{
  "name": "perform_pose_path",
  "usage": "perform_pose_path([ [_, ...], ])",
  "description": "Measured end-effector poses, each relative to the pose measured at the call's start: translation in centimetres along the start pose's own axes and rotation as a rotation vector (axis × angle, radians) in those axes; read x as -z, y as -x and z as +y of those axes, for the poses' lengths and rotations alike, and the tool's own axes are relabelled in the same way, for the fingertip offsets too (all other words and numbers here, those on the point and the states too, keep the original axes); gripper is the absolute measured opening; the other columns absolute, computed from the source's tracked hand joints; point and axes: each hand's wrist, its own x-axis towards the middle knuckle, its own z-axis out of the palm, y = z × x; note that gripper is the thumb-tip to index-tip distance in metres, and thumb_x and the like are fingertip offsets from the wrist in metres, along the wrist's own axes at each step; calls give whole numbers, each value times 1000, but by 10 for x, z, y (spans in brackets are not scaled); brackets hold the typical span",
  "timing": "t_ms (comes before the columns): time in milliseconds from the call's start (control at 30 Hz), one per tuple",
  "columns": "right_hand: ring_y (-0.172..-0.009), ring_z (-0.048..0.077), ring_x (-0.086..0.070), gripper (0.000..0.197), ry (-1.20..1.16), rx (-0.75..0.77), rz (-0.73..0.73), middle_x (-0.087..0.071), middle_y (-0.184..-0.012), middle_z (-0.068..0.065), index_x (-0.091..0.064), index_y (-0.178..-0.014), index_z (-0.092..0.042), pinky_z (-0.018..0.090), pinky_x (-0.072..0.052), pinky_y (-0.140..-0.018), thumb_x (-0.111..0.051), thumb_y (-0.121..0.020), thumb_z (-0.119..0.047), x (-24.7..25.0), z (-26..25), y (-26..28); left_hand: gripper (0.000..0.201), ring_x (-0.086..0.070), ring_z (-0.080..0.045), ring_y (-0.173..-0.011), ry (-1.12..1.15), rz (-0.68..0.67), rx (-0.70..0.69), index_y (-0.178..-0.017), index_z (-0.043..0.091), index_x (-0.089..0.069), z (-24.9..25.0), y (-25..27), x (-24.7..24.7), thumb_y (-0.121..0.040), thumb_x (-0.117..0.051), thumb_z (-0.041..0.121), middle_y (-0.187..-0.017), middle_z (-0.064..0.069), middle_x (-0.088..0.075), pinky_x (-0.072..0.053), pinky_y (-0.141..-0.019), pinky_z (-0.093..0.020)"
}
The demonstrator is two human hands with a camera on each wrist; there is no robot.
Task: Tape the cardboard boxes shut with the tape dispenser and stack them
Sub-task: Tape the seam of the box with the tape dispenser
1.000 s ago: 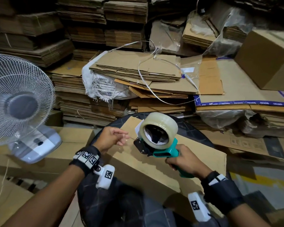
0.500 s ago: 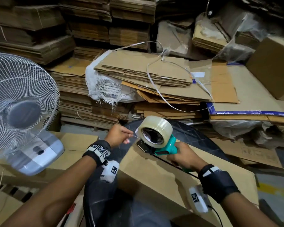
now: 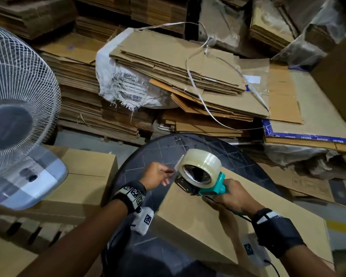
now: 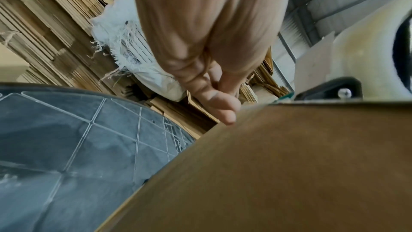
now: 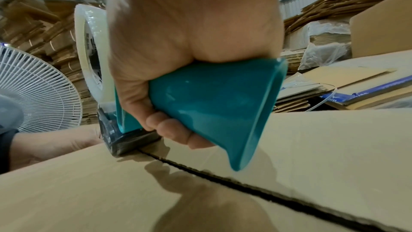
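A closed cardboard box (image 3: 218,232) lies on a dark round table (image 3: 148,158). The seam (image 5: 223,175) between its top flaps is open and untaped. My right hand (image 3: 228,196) grips the handle of the teal tape dispenser (image 3: 212,186), which carries a roll of clear tape (image 3: 200,162). The dispenser's black front end (image 5: 116,140) rests on the box top at the far end of the seam. Just left of it, my left hand (image 3: 167,173) pinches the loose tape end beyond the box edge. In the left wrist view the fingers (image 4: 214,105) are bunched together above the box (image 4: 289,165).
A white fan (image 3: 18,96) stands at the left on another closed box (image 3: 84,176). Piles of flattened cardboard (image 3: 178,76) fill the back, with a white sack (image 3: 116,82) among them. A large box (image 3: 340,80) sits at the far right.
The dispenser has come down from above the box until its front touches the far end of the seam. My left hand has stayed at the tape end beside it.
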Motion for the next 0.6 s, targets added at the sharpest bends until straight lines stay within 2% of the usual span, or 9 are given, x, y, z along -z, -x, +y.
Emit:
perform_pose_path([
  [67, -79, 1, -67, 15, 17, -10, -15, -72, -87, -14, -67, -92, -33, 18, -50, -71, -77, -81, -32, -2, -2, 1, 22, -57, -9, -43, -101, -27, -10, -85, -8, -73, -12, 1, -8, -98, -60, 4, -49, 3, -61, -47, -52, -24],
  [133, -81, 2, -67, 14, 34, -13, -22, -71, -89, -15, -65, -92, -35, 17, -51, -72, -77, -83, -33, -2, -5, 1, 32, -64, -24, -59, -251, -107, -41, -79, -3, -70, -23, 2, -14, -102, -54, 13, -61, -5, -65, -45, -61, -31],
  [233, -79, -1, -66, 12, 59, -16, -35, -70, -88, -16, -64, -90, -35, 11, -47, -68, -75, -86, -31, -2, -7, 1, 26, -60, -24, -95, -439, -329, -58, -120, 6, -63, -35, 8, -11, -106, -42, 14, -115, -9, -62, -44, -84, -32],
  [300, -78, -4, -66, 11, 57, -18, -37, -71, -86, -15, -66, -92, -33, 11, -50, -67, -75, -86, -32, -2, -7, 1, 43, -56, -30, -119, -609, -416, -69, -147, 19, -45, -42, 11, -8, -105, -41, 15, -149, -6, -41, -43, -104, -42],
  [333, -79, -2, -66, 12, 52, -15, -38, -72, -87, -14, -68, -95, -31, 15, -53, -71, -75, -85, -34, -2, -6, 1, 50, -49, -32, -131, -616, -376, -73, -152, 17, -38, -40, 16, -6, -103, -42, 12, -157, -10, -33, -37, -113, -43],
  [400, -81, 2, -68, 16, 59, -17, -42, -73, -90, -13, -70, -99, -29, 21, -57, -76, -74, -85, -36, -2, -5, 0, 57, -33, -28, -146, -402, -231, -49, -154, 11, -33, -42, 18, -6, -99, -45, 5, -161, -11, -27, -23, -122, -38],
  [467, -81, 5, -67, 16, 86, -26, -32, -73, -90, -11, -71, -100, -28, 24, -57, -76, -73, -87, -35, -4, -2, -1, 60, -39, -21, -143, 17, -137, -17, -148, 20, -38, -26, 28, -7, -90, -51, 16, -155, -4, -39, -25, -122, -38],
  [533, -79, 8, -67, 15, 105, -20, -15, -72, -87, -9, -72, -99, -25, 30, -58, -77, -72, -87, -33, -5, 0, -1, 57, -58, -15, -121, 306, -134, 42, -136, 18, -53, -14, 40, -14, -79, -53, 22, -133, -3, -60, -42, -108, -30],
  [600, -78, 9, -67, 15, 99, -19, -13, -72, -86, -8, -71, -99, -25, 30, -58, -76, -72, -87, -33, -6, -1, 0, 50, -63, -16, -108, 343, -226, 48, -126, 11, -60, -10, 47, -24, -78, -51, 18, -117, -2, -68, -48, -89, -22],
])
